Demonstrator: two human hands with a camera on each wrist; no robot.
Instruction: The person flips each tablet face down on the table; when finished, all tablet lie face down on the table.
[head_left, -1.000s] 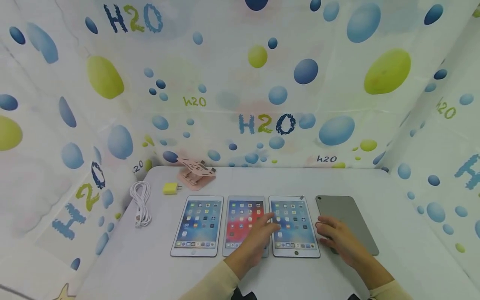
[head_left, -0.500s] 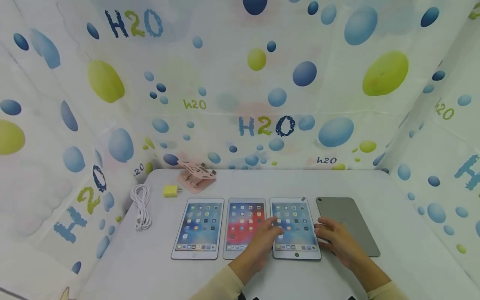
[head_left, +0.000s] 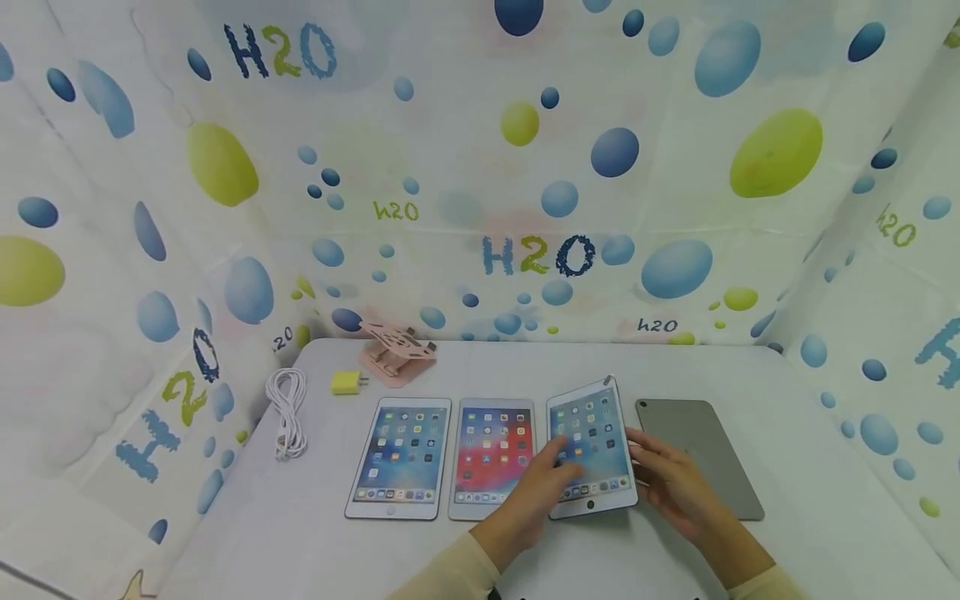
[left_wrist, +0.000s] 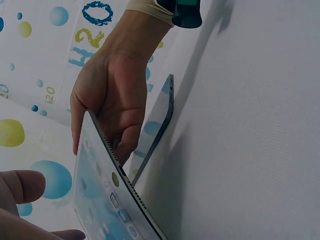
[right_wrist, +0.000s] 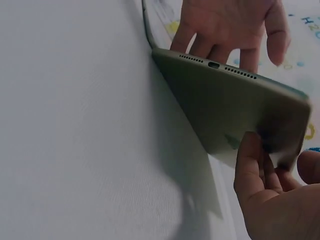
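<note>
In the head view, a white-framed tablet (head_left: 596,442) with a lit blue home screen is tilted, its right side raised off the table and its left edge low. My right hand (head_left: 678,483) holds that raised side; in the right wrist view its fingers (right_wrist: 247,162) lie against the grey back, with the thumb at the edge. My left hand (head_left: 532,492) reaches over the screen near the left edge, fingers extended; its thumb and fingertips show at the lower left of the left wrist view. Beneath the tablet's back falls a shadow.
To the left lie a tablet with a red and blue screen (head_left: 480,442) and another with a blue screen (head_left: 393,458). A grey tablet (head_left: 720,467) rests back-up at the right. Farther back are a pink folding stand (head_left: 393,358), a yellow plug adapter (head_left: 346,382) and a coiled white cable (head_left: 287,417).
The third tablet from the left was flat on the table; its right side has now been raised by the right hand. The left hand has shifted slightly right over its screen.
</note>
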